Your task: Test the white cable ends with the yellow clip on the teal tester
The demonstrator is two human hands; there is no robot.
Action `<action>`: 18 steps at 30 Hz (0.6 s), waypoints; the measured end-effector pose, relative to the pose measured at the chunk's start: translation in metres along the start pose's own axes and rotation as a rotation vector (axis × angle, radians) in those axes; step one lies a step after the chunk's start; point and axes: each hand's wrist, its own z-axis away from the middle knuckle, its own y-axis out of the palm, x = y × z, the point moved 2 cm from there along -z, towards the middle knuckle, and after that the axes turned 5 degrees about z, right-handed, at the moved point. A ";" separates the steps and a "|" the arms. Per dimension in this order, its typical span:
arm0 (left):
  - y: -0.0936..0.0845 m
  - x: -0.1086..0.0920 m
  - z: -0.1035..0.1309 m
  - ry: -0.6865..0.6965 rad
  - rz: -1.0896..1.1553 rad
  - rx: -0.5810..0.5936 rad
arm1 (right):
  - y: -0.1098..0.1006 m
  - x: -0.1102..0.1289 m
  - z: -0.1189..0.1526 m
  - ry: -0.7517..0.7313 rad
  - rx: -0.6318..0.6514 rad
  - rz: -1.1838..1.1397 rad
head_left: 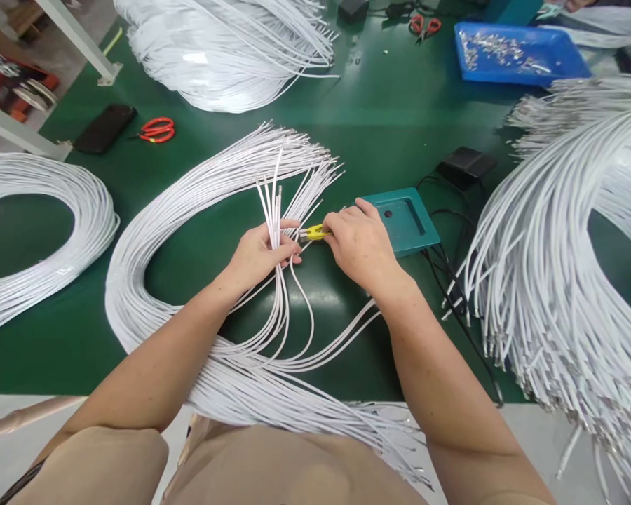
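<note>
My left hand (266, 254) is closed around a small bunch of white cables (271, 203), whose ends stand up above the fingers. In my right hand (362, 238) is a small yellow tool with a metal end (315, 233); its exact kind is hard to make out. The tool's metal end is close to the left fingertips and the cables there. Beneath both hands lies a large coil of white cables (131, 245), curving round on the green table (189, 242). A teal device with a recessed top (425, 223) sits just beyond my right hand.
More white cable bundles lie at the left (84, 210), far side (205, 70) and right (531, 245). Red-handled scissors (158, 130) and a dark phone-like object (105, 129) are at left. A blue tray (573, 66) holds small metal parts. Black cords run beside a black box (467, 167).
</note>
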 end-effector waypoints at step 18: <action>0.003 0.015 -0.009 0.045 -0.197 -0.088 | -0.002 -0.005 -0.001 0.052 -0.064 -0.005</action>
